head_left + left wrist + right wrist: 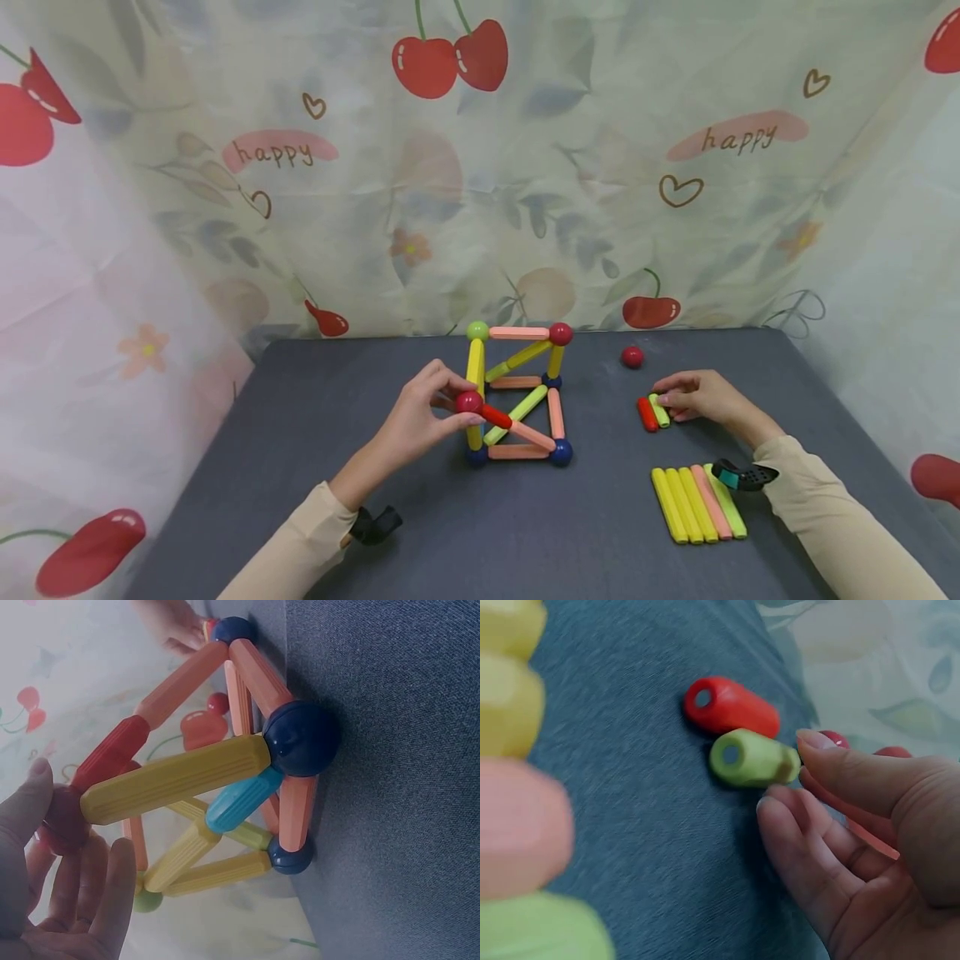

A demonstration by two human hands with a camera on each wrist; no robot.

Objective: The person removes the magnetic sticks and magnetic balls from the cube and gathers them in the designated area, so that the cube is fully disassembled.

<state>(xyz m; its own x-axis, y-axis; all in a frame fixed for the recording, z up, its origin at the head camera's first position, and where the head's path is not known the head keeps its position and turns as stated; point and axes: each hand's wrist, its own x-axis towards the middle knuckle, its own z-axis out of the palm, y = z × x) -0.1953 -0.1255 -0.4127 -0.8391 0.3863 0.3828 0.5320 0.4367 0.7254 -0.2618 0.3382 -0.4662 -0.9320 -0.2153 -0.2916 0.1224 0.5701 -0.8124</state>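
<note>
My left hand (420, 408) pinches a red ball (470, 402) between thumb and fingers, at a near upper corner of a frame of magnetic sticks and balls. From this ball a short red stick (112, 754) joins a salmon stick (182, 686) that slopes down to a dark blue ball (561, 452). A yellow stick (176, 780) also meets the red ball, with another dark blue ball (304, 739) at its lower end. At the right, my right hand (705, 396) pinches the far end of a short light green stick (754, 757), which lies beside a short red stick (731, 706).
A loose red ball (632, 357) lies behind my right hand. Nearer the front, a row of long yellow sticks (678, 504), a salmon stick (711, 502) and a light green stick (726, 502) lies by my right wrist. Patterned cloth (525, 208) hangs behind the grey table (600, 550).
</note>
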